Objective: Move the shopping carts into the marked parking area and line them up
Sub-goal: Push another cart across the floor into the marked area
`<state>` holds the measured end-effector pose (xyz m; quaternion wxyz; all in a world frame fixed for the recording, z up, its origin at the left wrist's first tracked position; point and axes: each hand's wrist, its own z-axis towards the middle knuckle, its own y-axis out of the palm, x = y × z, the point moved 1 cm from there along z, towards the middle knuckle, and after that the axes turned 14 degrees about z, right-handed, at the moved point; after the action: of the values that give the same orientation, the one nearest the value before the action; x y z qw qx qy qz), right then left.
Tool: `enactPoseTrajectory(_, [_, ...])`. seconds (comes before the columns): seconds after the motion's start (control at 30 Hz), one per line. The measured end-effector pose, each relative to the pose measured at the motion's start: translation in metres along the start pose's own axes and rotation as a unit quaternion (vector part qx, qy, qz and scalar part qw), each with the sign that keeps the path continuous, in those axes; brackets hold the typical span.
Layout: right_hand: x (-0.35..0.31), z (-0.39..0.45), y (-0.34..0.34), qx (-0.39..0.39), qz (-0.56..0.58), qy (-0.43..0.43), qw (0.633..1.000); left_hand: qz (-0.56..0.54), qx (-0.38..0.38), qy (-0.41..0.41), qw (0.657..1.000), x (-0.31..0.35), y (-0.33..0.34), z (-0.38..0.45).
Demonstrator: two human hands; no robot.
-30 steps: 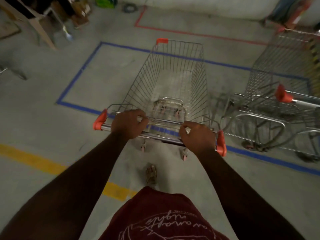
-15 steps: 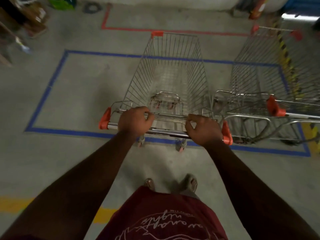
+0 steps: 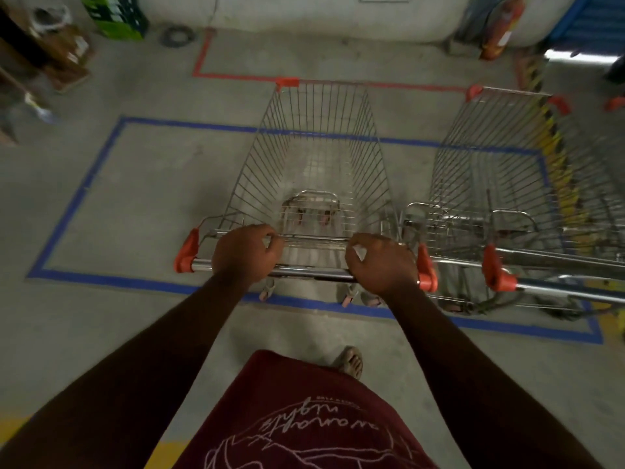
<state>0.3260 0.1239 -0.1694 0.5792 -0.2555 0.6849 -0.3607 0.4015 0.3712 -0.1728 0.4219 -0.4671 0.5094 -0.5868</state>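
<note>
A wire shopping cart with orange corner caps stands straight ahead of me inside a blue taped rectangle on the concrete floor. My left hand and my right hand both grip its chrome push bar, one near each end. Its rear wheels sit just inside the near blue line. A second wire cart is parked close beside it on the right, also within the rectangle, facing the same way. Their handles are nearly level.
A red taped outline lies beyond the blue one. Boxes and a green crate stand at the far left, a fire extinguisher by the far wall. Yellow-black hazard tape runs along the right. Bare floor fills the rectangle's left half.
I have pushed the cart forward into the blue rectangle and swung it parallel to the second cart. Its rear wheels have crossed the near blue line.
</note>
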Motion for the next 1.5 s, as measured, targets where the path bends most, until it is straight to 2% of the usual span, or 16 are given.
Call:
enactPoseTrajectory(0.2, [0.033,0.023,-0.012,-0.049,0.036,0.018,0.998,0.009,-0.020,0.002,1.000,0.025,0.008,0.013])
enactPoseTrajectory(0.37, [0.045,0.023,-0.009,-0.048,0.025,0.010,0.998,0.001,-0.031,-0.019,0.999,0.031,0.011,0.014])
enactPoseTrajectory(0.63, [0.057,0.027,-0.013,-0.079,0.045,-0.009,0.996,0.005,-0.038,0.001,0.999,0.041,0.010,0.024])
enactPoseTrajectory(1.3, [0.068,0.017,-0.038,-0.033,0.036,0.013,0.999,0.043,-0.067,0.052,0.995,0.070,0.013,0.030])
enactPoseTrajectory(1.5, [0.079,0.012,-0.031,0.004,0.041,-0.001,0.999,0.038,-0.067,0.049,0.996,0.074,0.010,0.025])
